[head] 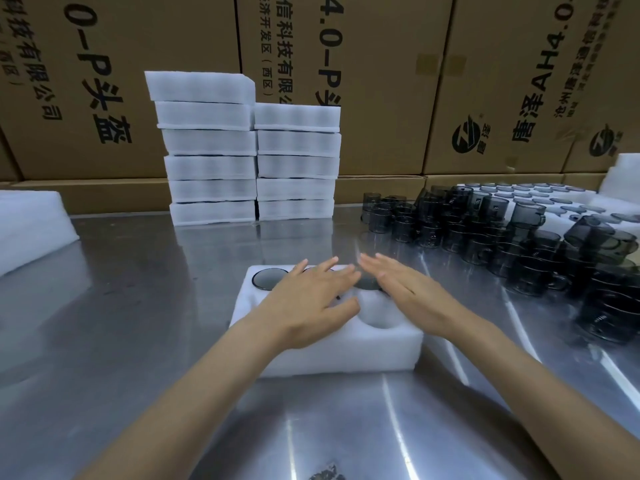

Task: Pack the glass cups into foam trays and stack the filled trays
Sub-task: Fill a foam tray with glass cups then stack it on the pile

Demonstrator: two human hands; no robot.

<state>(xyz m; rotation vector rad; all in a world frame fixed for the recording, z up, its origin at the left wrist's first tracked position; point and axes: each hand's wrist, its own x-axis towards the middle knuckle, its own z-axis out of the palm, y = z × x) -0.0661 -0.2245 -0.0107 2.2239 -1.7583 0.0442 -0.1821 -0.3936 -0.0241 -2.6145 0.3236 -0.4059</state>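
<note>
Foam tray [346,355] on steel table [138,306], dark glass cup [269,278] seated in far-left pocket. Left hand [311,303] flat on tray, fingers spread, grasping nothing. Right hand [405,289] blurred, apparently open above tray. Loose cups [485,237] piled right; filled tray stacks [249,161] behind

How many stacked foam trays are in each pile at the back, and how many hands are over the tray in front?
Left pile: 6 trays
Right pile: 5 trays
Hands over the front tray: 2, left hand and right hand
Total stacked trays: 11
</note>
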